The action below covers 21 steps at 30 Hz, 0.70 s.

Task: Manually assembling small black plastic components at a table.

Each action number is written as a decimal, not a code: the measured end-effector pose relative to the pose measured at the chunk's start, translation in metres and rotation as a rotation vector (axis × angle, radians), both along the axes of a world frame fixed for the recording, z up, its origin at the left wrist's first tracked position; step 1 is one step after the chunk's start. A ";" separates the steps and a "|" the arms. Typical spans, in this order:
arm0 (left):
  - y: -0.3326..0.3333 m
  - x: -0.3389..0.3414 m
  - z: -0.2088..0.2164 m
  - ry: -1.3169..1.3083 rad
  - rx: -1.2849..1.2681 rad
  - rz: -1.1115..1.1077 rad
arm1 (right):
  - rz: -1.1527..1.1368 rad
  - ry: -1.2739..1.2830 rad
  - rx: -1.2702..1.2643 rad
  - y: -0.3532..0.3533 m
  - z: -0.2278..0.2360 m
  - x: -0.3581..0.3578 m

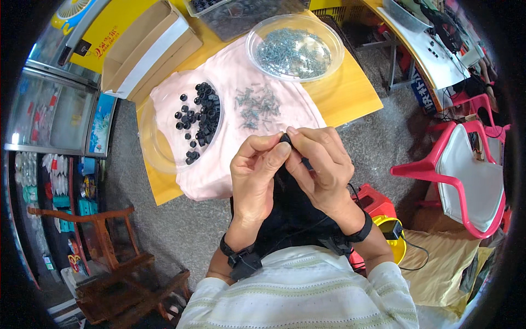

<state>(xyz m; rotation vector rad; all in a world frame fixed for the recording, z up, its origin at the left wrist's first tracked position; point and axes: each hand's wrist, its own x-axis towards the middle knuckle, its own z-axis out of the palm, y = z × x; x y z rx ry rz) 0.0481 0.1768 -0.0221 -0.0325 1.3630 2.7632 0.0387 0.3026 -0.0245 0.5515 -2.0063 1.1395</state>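
Note:
A small black plastic part [285, 139] is pinched between my two hands above the near edge of the pink cloth. My left hand [256, 167] grips it with thumb and forefinger. From the other side, the fingers of my right hand [320, 164] close on it too; whether they hold a screw as well is hidden. Beyond my hands lies a loose heap of small silvery screws [257, 107] on the pink cloth [219, 68]. To the left, a clear round tray [155, 143] holds many black plastic parts [205, 112] like the one in my fingers.
A clear oval tub [338, 52] full of screws stands at the table's back, near a grey bin [235, 24]. An open cardboard box [148, 49] sits at the back left. Right are a pink chair [466, 181] and a yellow-and-red object; a wooden chair [112, 241] stands left.

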 end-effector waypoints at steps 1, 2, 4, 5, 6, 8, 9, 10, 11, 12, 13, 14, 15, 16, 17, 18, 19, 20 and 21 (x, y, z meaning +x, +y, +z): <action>0.000 0.000 0.000 -0.001 -0.002 0.009 | -0.001 0.002 0.004 -0.002 0.000 0.000; 0.000 -0.001 0.000 0.002 0.002 0.008 | 0.025 -0.093 -0.049 -0.003 0.000 0.001; -0.002 -0.001 -0.001 0.048 -0.035 0.030 | 0.055 -0.188 -0.100 -0.005 0.001 0.001; -0.002 -0.001 0.003 0.051 -0.031 0.033 | 0.122 -0.285 -0.264 -0.005 0.002 0.000; 0.000 0.000 0.009 0.073 -0.091 0.045 | 0.187 -0.383 -0.428 -0.005 0.002 -0.001; -0.008 0.001 0.008 0.134 -0.154 0.008 | 0.238 -0.459 -0.514 -0.005 0.000 -0.004; -0.017 0.003 0.008 0.134 -0.149 0.021 | 0.294 -0.539 -0.605 -0.006 0.000 -0.007; -0.026 0.007 0.009 0.128 -0.255 0.062 | 0.270 -0.529 -0.574 -0.007 0.005 -0.010; -0.036 0.010 0.009 0.118 -0.362 0.107 | 0.291 -0.537 -0.562 -0.007 0.008 -0.013; -0.048 0.012 0.012 0.134 -0.427 0.136 | 0.254 -0.522 -0.523 -0.006 0.012 -0.016; -0.059 0.013 0.016 0.127 -0.426 0.171 | 0.220 -0.508 -0.484 -0.006 0.013 -0.018; -0.070 0.013 0.018 0.131 -0.500 0.226 | 0.213 -0.486 -0.458 -0.004 0.013 -0.021; -0.080 0.014 0.021 0.129 -0.580 0.284 | 0.183 -0.489 -0.432 -0.004 0.013 -0.023; -0.090 0.013 0.024 0.100 -0.644 0.366 | 0.170 -0.465 -0.426 -0.004 0.015 -0.029; -0.099 0.014 0.024 0.081 -0.649 0.408 | 0.156 -0.440 -0.421 -0.003 0.019 -0.036; -0.107 0.011 0.023 0.051 -0.713 0.454 | 0.139 -0.429 -0.451 -0.002 0.026 -0.046; -0.115 0.010 0.022 0.016 -0.782 0.502 | 0.125 -0.421 -0.485 -0.002 0.033 -0.057; -0.123 0.008 0.016 -0.008 -0.855 0.562 | 0.133 -0.390 -0.475 0.001 0.040 -0.072; -0.130 0.004 0.010 -0.026 -0.854 0.584 | 0.131 -0.359 -0.463 0.004 0.048 -0.089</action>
